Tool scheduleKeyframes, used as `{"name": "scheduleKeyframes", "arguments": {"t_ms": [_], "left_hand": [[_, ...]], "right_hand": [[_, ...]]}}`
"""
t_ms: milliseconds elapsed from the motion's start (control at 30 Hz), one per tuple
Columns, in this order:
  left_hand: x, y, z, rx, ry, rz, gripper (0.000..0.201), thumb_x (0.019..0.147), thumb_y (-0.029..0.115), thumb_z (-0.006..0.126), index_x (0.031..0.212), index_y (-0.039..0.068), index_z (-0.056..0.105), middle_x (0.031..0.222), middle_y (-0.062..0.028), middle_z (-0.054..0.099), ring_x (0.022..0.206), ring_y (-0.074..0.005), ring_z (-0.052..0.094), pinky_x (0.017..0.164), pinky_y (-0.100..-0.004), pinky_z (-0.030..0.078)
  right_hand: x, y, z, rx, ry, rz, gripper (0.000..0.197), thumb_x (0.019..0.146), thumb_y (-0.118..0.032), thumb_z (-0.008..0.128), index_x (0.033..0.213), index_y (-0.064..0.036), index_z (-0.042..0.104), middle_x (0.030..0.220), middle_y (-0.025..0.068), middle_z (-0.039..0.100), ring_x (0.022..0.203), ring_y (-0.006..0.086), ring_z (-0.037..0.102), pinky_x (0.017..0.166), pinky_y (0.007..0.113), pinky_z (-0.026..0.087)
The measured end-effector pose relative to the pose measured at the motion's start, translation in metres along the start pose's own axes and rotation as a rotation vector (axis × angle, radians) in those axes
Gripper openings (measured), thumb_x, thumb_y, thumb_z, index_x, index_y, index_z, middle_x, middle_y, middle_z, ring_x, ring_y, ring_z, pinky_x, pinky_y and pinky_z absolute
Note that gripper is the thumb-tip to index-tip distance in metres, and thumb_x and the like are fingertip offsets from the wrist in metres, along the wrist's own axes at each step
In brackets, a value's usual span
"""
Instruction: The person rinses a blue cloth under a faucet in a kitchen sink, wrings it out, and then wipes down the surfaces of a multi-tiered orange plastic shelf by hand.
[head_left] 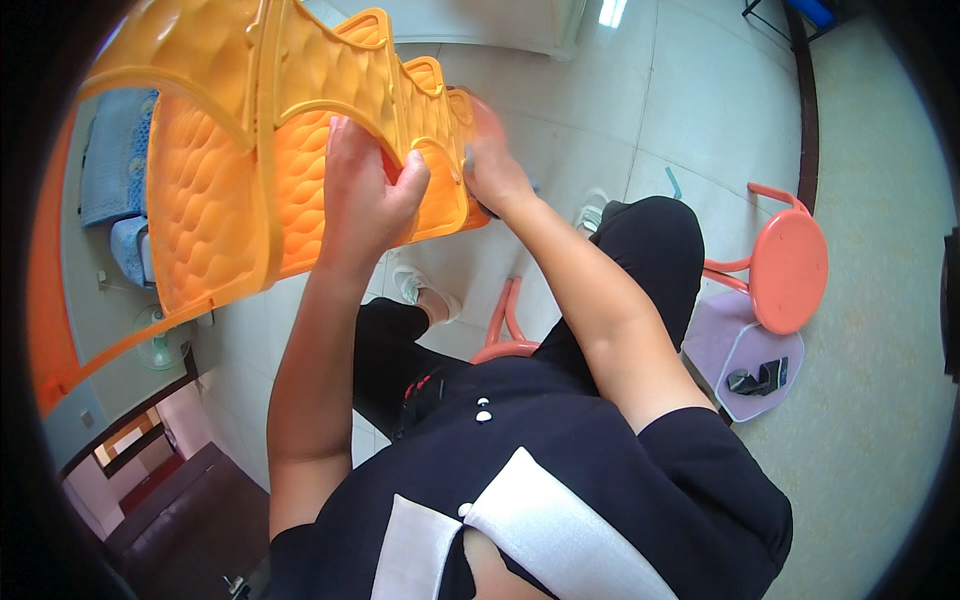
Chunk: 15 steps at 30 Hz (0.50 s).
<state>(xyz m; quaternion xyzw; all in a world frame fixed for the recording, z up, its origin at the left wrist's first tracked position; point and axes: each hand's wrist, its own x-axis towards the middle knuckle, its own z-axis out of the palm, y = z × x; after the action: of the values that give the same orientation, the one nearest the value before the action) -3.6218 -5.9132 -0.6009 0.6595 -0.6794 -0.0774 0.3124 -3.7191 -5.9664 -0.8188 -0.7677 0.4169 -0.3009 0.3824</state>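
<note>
From the head camera, a large orange plastic panel with a rippled, scale-like surface and raised curved ribs (220, 180) is held up close to the lens, filling the upper left of the view. The left hand (365, 195) lies flat-curled on its face — fingers wrapped over a raised rib, thumb hooked around the cut-out edge, so the plastic sits between thumb and fingers. The right hand (492, 172) closes on the panel's right end; its fingertips are blurred and partly hidden behind the edge. Below, on the pale tiled floor (700, 90), stands a round salmon-coloured plastic stool (790, 270) beside a pale lilac plastic tray (720, 350).
</note>
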Motion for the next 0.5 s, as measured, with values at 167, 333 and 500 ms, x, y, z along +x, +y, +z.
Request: {"name": "scheduleKeyframes", "arguments": {"t_ms": [167,333,500], "left_hand": [[0.0,-0.011,0.0,-0.005,0.012,0.01,0.03,0.07,0.009,0.056,0.099,0.005,0.05,0.091,-0.0122,0.053,0.089,-0.0329,0.049,0.094,-0.0481,0.03],[0.003,-0.014,-0.002,0.029,0.027,0.089,0.037,0.068,0.013,0.055,0.104,0.004,0.05,0.095,-0.0146,0.053,0.093,-0.0347,0.049,0.094,-0.0496,0.029],[-0.003,-0.019,0.002,0.03,0.11,0.041,0.036,0.071,0.013,0.056,0.105,0.003,0.048,0.095,-0.0154,0.052,0.096,-0.0352,0.049,0.1,-0.0509,0.026]], "right_hand": [[0.002,0.006,0.013,0.0,-0.237,0.431,0.025,0.076,-0.011,0.056,0.098,0.0006,0.052,0.105,0.0232,0.055,0.097,0.0374,0.056,0.082,0.042,0.047],[0.005,0.014,0.009,0.07,-0.33,0.465,0.028,0.073,-0.018,0.061,0.089,0.0049,0.057,0.088,0.0247,0.062,0.087,0.0373,0.06,0.075,0.043,0.049],[0.0,-0.015,-0.021,0.267,-0.006,0.001,0.026,0.071,-0.009,0.061,0.091,0.0028,0.05,0.092,0.0227,0.054,0.089,0.0401,0.052,0.078,0.041,0.043]]}}
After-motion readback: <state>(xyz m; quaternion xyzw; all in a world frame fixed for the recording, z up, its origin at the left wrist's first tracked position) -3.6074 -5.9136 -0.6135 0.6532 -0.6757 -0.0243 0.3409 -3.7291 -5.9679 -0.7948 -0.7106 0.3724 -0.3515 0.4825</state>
